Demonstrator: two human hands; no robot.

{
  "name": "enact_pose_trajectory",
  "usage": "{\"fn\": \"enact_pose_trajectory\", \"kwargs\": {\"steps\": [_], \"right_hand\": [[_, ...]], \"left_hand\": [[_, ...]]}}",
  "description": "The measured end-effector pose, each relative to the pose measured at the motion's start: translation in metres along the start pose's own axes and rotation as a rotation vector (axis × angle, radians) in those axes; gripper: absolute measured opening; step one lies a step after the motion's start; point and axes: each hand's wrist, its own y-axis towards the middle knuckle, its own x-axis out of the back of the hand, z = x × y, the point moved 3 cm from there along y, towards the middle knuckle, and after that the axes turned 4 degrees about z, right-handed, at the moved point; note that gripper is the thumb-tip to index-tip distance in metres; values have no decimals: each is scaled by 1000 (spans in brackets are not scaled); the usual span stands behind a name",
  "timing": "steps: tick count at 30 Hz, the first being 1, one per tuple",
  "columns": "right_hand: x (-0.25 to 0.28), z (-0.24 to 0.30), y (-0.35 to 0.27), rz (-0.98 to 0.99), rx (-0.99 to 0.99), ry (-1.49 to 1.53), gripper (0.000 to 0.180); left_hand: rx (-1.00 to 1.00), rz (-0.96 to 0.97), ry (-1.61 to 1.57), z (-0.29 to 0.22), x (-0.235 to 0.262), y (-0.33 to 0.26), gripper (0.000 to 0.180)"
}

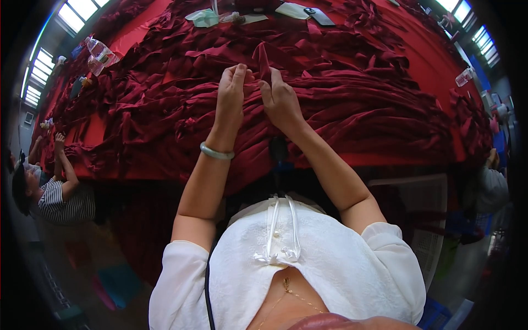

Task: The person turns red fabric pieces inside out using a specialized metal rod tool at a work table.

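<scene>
Both of my arms reach over a long heap of dark red fabric (374, 110). A pointed fold of dark red cloth (263, 59) stands up between my hands, pinched by the thumb and fingers of my right hand (281, 102). Just left of it, my left hand (232, 88) is closed with the thumb pressed against curled fingers. Whatever sits in that pinch is too small or hidden to name. A pale bangle (216, 152) circles my left wrist.
Bright red cloth covers the table (426, 71). Clear plastic bottles (101, 57) stand toward both sides. A phone (320, 17) and a pale green packet (202, 18) lie at the far edge. Co-workers sit at left (66, 195) and right (491, 184). A white crate (432, 220) is beside me.
</scene>
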Motion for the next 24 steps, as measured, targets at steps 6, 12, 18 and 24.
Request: {"fn": "enact_pose_trajectory", "kwargs": {"steps": [6, 12, 18, 24], "right_hand": [[33, -25, -20, 134, -65, 133, 39], [8, -73, 123, -37, -163, 532, 52], [-2, -24, 126, -97, 46, -12, 48], [11, 11, 12, 99, -59, -159, 43]], "left_hand": [[21, 142, 94, 12, -34, 17, 15], [112, 170, -36, 26, -36, -52, 12], [74, 178, 25, 29, -15, -53, 12], [-142, -97, 58, -3, -15, 20, 17]]}}
